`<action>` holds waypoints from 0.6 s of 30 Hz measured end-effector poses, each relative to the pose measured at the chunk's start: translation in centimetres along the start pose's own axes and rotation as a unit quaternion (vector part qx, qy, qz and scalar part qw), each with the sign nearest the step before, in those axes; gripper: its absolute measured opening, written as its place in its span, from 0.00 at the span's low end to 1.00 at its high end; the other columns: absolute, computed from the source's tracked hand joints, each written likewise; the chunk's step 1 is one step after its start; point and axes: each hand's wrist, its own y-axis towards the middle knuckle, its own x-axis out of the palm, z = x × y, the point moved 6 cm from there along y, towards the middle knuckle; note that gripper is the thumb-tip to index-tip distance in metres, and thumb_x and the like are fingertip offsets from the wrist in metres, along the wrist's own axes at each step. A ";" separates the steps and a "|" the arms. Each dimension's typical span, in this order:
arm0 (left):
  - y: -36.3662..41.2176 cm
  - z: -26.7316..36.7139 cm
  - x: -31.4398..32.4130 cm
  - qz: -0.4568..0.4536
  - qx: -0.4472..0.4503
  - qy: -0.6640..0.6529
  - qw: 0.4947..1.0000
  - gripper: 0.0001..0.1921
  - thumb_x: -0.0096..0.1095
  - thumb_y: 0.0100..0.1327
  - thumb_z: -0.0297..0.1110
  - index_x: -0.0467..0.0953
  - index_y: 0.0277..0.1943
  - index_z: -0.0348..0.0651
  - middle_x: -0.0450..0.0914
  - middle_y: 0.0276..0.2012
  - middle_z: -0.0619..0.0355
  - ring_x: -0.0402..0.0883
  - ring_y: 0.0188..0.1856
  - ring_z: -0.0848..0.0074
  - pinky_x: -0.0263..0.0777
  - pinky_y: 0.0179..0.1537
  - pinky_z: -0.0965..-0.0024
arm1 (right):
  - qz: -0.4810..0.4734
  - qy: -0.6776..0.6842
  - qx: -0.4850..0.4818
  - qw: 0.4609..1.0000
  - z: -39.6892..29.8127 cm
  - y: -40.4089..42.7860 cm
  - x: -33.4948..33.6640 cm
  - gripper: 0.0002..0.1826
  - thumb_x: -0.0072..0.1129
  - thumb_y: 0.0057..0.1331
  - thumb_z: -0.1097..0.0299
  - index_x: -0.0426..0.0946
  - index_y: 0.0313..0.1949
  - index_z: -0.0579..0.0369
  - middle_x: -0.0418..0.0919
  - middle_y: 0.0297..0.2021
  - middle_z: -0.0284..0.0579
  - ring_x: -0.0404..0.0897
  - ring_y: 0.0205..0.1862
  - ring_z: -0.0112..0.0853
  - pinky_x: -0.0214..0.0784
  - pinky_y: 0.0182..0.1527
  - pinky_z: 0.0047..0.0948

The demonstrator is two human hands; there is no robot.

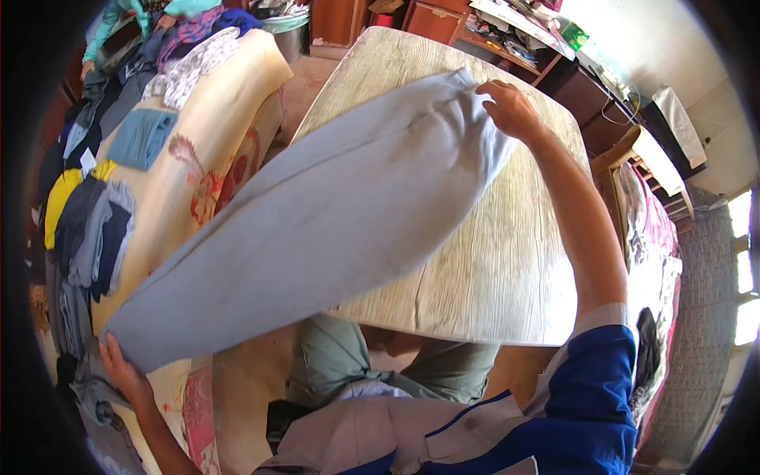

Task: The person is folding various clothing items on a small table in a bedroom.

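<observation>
A pair of light grey trousers [332, 219], seemingly folded lengthwise, stretches diagonally between my hands. Its far part lies over the wood-grain table [499, 279], while the near left end reaches past the table edge towards the sofa-like seat. My left hand [123, 369] grips the lower left end, with the fingers partly hidden by the cloth. At the upper right, my right hand [510, 110] pinches the other end, where the fabric bunches into creases. A long fold line runs along the upper side of the cloth.
On the left, a beige-covered seat [231, 101] bears heaped clothes [89, 225] and a folded blue garment [142, 138]. Another person's sleeve [122, 27] shows beyond. A wooden chair [644, 160] and a bed [647, 261] stand right; shelves [510, 53] line the back.
</observation>
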 end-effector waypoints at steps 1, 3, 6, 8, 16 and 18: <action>0.4 0.2 0.2 0.000 0.003 0.000 1.000 0.29 0.56 0.78 0.44 0.64 0.70 0.28 0.75 0.62 0.48 0.77 0.60 0.68 0.68 0.63 0.67 | 0.001 -0.011 -0.018 1.000 0.9 1.2 1.1 0.16 0.60 0.62 0.75 0.81 0.50 0.51 0.84 0.49 0.50 0.81 0.53 0.50 0.73 0.59 0.45; 0.7 1.0 0.2 0.044 0.010 0.052 0.998 0.32 0.55 0.78 0.46 0.61 0.72 0.27 0.74 0.64 0.47 0.76 0.61 0.67 0.67 0.64 0.67 | -0.068 0.002 -0.014 0.998 3.6 3.7 3.0 0.19 0.61 0.61 0.75 0.81 0.52 0.50 0.84 0.52 0.47 0.79 0.57 0.49 0.71 0.62 0.45; 0.7 1.7 1.9 0.036 -0.006 0.065 0.997 0.33 0.54 0.78 0.48 0.61 0.72 0.27 0.74 0.64 0.46 0.76 0.61 0.66 0.67 0.64 0.68 | -0.175 0.030 -0.087 0.980 6.3 4.7 4.4 0.20 0.66 0.59 0.70 0.81 0.52 0.51 0.85 0.47 0.47 0.82 0.54 0.46 0.72 0.60 0.43; 0.5 2.4 1.3 0.067 -0.005 0.090 0.994 0.33 0.54 0.78 0.48 0.61 0.72 0.27 0.74 0.64 0.46 0.76 0.61 0.66 0.66 0.64 0.68 | -0.215 0.023 -0.061 0.974 5.8 5.2 3.7 0.19 0.67 0.58 0.68 0.82 0.51 0.51 0.85 0.45 0.47 0.82 0.52 0.45 0.73 0.58 0.43; 3.2 1.3 2.6 0.080 -0.004 0.138 0.987 0.35 0.53 0.78 0.51 0.61 0.74 0.29 0.70 0.68 0.47 0.73 0.66 0.65 0.62 0.68 0.68 | -0.257 0.053 0.003 0.965 8.4 3.3 -0.6 0.12 0.67 0.64 0.62 0.83 0.44 0.52 0.85 0.40 0.42 0.82 0.48 0.37 0.72 0.54 0.37; 5.2 0.0 -3.6 0.056 0.081 0.235 0.967 0.35 0.53 0.78 0.51 0.60 0.74 0.29 0.69 0.68 0.46 0.72 0.66 0.65 0.62 0.68 0.67 | -0.239 0.235 0.067 0.940 8.2 4.8 -1.6 0.10 0.66 0.67 0.62 0.83 0.43 0.52 0.84 0.39 0.37 0.81 0.47 0.31 0.71 0.54 0.33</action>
